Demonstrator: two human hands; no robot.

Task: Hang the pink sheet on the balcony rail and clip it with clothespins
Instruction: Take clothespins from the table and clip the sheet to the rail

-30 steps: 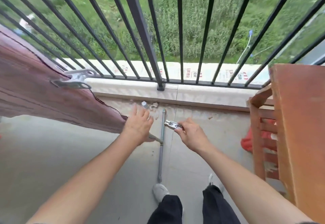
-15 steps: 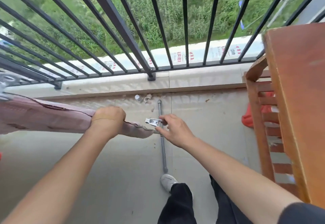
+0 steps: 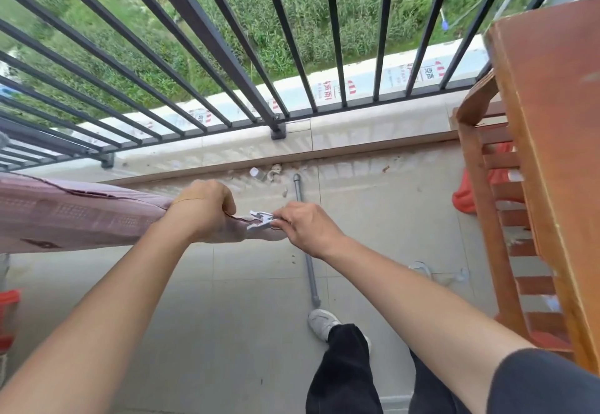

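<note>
One pink sheet (image 3: 81, 215), one clothespin (image 3: 261, 220), two hands working at the sheet's right end.
Left hand (image 3: 201, 210), knuckles up, fingers curled in a fist round the bunched fabric; right hand (image 3: 305, 228) pinches the pale grey clothespin, whose open end touches the sheet's edge just beside the left hand. Sheet is checked-texture cloth with a dark hem, stretching from the left edge to centre, in front of the black metal railing bars (image 3: 207, 33). One grey pipe (image 3: 308, 267) lies on the tiled floor; one wooden slatted frame (image 3: 552, 121) at right.
</note>
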